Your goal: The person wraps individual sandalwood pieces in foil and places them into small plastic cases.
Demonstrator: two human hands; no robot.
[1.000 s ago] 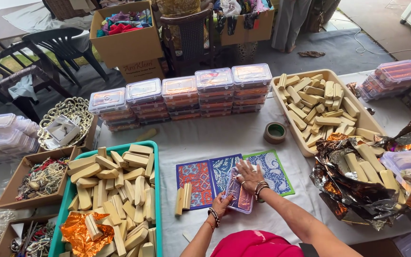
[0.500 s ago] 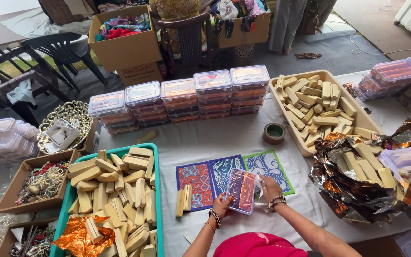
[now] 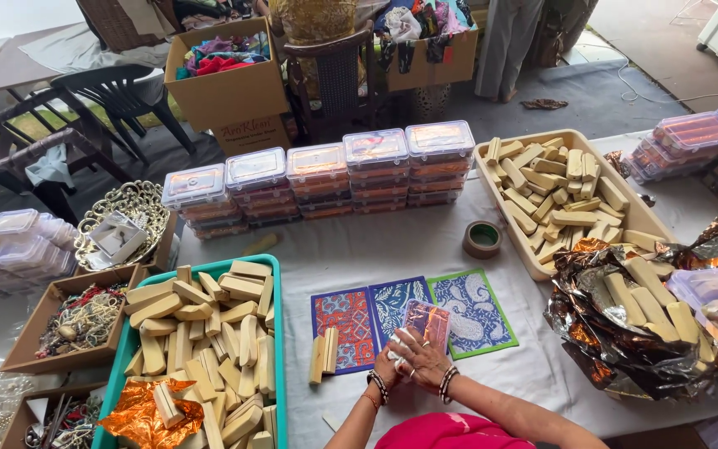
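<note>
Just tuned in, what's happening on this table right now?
A person's left hand and right hand are together over three patterned cards, holding a small shiny pink packet. Two pale wooden blocks stand beside the cards. A teal tray of the same blocks sits to the left, and a tape roll lies beyond.

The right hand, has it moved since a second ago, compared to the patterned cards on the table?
Yes. The right hand has pulled back toward the person, off the blue patterned card, and now meets the left hand at the cards' near edge.
</note>
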